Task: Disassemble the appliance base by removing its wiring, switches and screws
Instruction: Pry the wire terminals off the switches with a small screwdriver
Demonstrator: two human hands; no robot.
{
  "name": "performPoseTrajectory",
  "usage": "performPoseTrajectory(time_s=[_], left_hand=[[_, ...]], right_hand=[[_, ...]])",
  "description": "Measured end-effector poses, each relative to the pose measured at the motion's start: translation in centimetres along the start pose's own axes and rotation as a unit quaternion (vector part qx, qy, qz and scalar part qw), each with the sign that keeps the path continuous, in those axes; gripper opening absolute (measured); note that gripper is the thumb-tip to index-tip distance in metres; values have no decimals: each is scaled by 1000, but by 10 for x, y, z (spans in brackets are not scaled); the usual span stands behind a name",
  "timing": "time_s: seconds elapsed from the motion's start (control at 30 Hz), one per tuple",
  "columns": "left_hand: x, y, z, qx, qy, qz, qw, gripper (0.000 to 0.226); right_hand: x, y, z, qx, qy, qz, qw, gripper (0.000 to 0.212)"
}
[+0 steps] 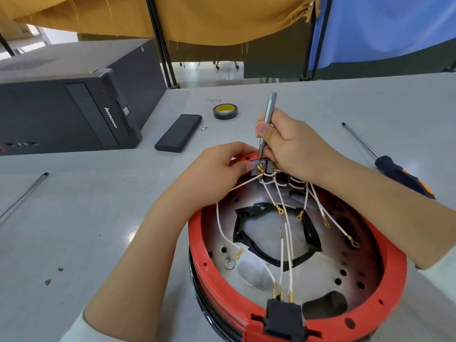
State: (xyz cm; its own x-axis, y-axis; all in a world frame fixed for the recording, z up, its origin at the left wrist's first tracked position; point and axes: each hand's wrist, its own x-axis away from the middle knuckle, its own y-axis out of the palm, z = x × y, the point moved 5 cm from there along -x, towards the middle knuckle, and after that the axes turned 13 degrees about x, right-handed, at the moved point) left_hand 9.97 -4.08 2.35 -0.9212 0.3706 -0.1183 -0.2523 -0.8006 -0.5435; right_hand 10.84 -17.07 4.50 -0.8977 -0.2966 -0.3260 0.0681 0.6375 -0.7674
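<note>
A: What does your left hand (217, 166) do?
B: It pinches the grey switch (256, 169) at the far rim of the red base (385, 245) on the bench (98, 218).
A: And your right hand (293, 146)?
B: It grips a thin screwdriver (267, 119), tip on that switch. White wires (281, 245) hang loose inside.

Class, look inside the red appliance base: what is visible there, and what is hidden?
Inside the red appliance base: white wires with gold ring terminals, black tape, a black connector. The hands cover most of the switches.
</note>
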Motion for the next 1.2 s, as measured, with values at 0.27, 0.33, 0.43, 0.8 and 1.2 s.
performPoseTrajectory(time_s=[0.27, 0.33, 0.43, 0.8, 1.2], left_hand=[[0, 0, -1, -1, -5, 2, 1000, 23], [0, 0, 0, 2, -4, 2, 1000, 23], [0, 0, 0, 0, -4, 0, 1000, 23], [0, 1, -1, -2, -11, -2, 1000, 25], [0, 0, 0, -1, -10, -1, 1000, 24]], right_hand=[[-16, 3, 5, 26, 59, -27, 998, 26], [-19, 5, 7, 33, 69, -38, 996, 28], [-19, 5, 8, 44, 75, -34, 996, 28], [-1, -1, 2, 37, 14, 17, 999, 13], [-15, 3, 11, 42, 79, -21, 996, 23]])
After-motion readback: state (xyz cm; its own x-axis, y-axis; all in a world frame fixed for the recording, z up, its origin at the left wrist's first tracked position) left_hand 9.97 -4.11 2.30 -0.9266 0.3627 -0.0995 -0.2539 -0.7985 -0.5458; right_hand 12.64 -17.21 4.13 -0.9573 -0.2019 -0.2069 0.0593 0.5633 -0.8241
